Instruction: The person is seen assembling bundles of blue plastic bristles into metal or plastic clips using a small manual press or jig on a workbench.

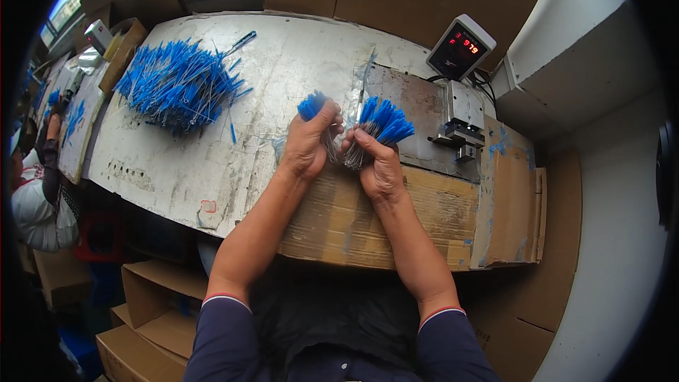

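Step, we judge: gathering. Our left hand [308, 144] holds a smaller blue-tipped wire bunch [310, 105], our right hand [382, 168] a fuller bunch [385, 122], above the desk [265, 78]. Next move likely calls for evening ends.

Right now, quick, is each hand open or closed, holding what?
Left hand: closed, holding the smaller blue-tipped bunch.
Right hand: closed, holding the larger blue-tipped bunch.

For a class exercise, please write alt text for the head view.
The left hand grips a small bunch of blue-tipped rods, the right hand a larger bunch, at a white table. A big pile of similar rods lies left; a metal fixture and lit display stand right.
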The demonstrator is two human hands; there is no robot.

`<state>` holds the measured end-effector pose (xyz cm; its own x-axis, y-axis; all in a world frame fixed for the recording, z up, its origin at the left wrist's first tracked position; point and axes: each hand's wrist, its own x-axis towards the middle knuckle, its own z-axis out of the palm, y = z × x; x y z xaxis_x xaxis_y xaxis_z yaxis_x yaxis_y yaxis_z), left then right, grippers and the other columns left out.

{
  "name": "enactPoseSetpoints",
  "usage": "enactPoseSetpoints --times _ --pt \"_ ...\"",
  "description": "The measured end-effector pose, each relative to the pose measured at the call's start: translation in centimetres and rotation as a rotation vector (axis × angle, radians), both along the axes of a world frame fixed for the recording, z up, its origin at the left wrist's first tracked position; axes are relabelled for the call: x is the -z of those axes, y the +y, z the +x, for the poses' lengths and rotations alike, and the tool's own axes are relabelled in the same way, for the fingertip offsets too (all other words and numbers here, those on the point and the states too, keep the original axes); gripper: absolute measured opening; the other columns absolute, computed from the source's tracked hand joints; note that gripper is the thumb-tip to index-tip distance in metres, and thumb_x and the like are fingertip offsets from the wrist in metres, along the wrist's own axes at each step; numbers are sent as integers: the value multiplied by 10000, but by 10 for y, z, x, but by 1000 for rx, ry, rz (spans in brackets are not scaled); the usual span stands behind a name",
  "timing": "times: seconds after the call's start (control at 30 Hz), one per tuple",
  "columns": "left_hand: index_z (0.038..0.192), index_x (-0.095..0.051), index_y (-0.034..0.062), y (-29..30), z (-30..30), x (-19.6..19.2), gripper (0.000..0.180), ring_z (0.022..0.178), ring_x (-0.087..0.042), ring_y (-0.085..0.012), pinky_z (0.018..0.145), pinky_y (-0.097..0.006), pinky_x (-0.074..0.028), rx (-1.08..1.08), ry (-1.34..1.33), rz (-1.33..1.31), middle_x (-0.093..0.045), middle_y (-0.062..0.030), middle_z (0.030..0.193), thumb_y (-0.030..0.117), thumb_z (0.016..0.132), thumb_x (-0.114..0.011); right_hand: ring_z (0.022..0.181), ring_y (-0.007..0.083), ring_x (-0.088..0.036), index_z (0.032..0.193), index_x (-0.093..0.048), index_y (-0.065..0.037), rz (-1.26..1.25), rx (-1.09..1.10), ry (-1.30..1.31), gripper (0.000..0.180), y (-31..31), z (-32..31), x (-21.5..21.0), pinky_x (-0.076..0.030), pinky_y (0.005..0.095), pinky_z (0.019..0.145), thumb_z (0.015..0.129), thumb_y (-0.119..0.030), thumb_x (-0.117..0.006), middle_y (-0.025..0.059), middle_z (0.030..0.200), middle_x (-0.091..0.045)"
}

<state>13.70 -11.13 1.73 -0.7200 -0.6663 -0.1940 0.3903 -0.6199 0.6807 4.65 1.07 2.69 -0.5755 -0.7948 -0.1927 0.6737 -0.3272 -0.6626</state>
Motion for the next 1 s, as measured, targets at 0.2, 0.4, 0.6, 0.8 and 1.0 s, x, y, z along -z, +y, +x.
enactPoseSetpoints --times 0.2,0.4,0.6,0.8,1.0 --pt "1036 -641 66 -24 -2 4 154 988 -702 -218 881 -374 -606 -213 164 17 -696 -51 994 218 1029 -661 742 210 -701 1044 -660 -1 30 82 55 163 -3 0 -1 -595 335 650 911 -51 -739 108 871 -711" --pt "1054 -661 37 -10 -5 -5 146 954 -710 -207 825 -375 -609 -193 -45 -328 -711 -76 992 181 1043 -639 726 187 -697 1030 -678 10 145 152 229 161 -3 -2 -5 -601 317 595 895 -30 -758 96 860 -706" --pt "1224 -617 38 11 -9 -11 236 922 -665 -142 833 -288 -552 50 -6 -270 -704 -56 1077 128 1014 -675 739 191 -704 1084 -680 -3 217 79 341 223 -4 -4 -5 -612 344 621 880 -18 -770 95 941 -728" --pt "1395 -532 25 4 -3 -16 420 975 -726 -224 785 -343 -625 44 37 -147 -711 -144 1211 64 998 -663 741 220 -721 1119 -681 2 94 23 175 246 1 -4 -6 -633 361 636 882 -18 -743 116 1005 -727" --pt "1375 -571 47 5 -8 -13 408 903 -709 -166 722 -299 -597 32 -4 -251 -722 -99 1157 119 993 -695 745 237 -726 1116 -678 1 151 -1 215 244 -1 -7 -8 -634 366 624 879 -21 -727 114 966 -724"
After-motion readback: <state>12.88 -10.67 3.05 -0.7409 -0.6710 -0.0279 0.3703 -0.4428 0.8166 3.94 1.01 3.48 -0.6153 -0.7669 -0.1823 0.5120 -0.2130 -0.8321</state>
